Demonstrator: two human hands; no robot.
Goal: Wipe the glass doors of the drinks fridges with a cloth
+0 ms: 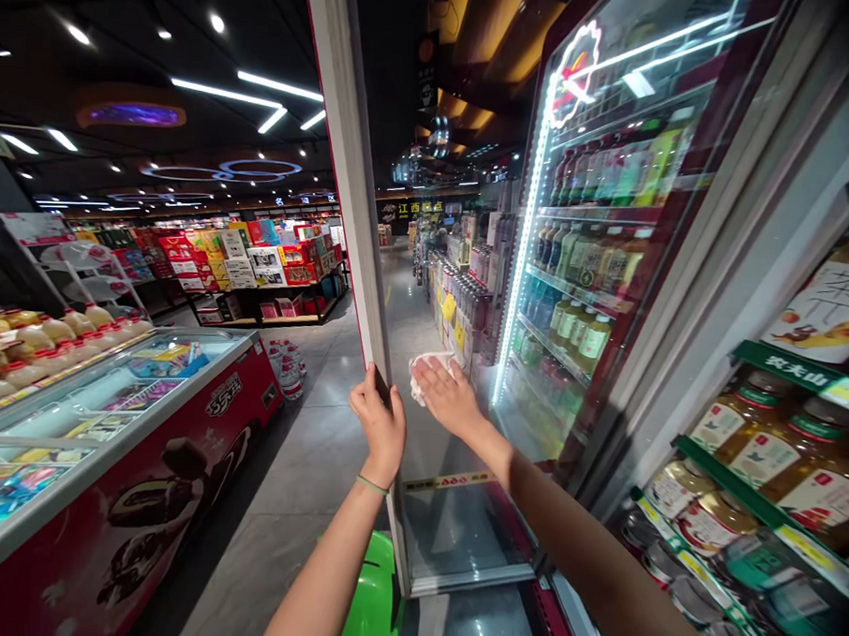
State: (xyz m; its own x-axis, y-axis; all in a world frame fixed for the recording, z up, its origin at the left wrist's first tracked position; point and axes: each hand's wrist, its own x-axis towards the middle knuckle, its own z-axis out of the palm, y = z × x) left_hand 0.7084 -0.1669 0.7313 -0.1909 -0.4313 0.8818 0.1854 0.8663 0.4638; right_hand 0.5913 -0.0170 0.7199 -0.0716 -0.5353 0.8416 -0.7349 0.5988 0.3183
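Note:
A glass cooler door point(464, 535) with a pale metal frame point(361, 156) stands swung open in front of me. My left hand point(381, 424) is closed around the frame's edge, at a dark strip that may be its handle. Against the glass, my right hand point(449, 394) lies with flat fingers over a crumpled white cloth point(421, 363), pressing it to the pane. Most of the cloth is hidden under the palm. Through the glass, or mirrored in it, appear bottles on lit shelves point(573, 292).
A green plastic stool or tub point(374, 597) stands low by the door's bottom edge. To the left is a red chest freezer point(200, 458), with shrink-wrapped water bottles point(286, 368) beside it. Cooler shelves with jars and bottles point(763, 445) rise close on the right.

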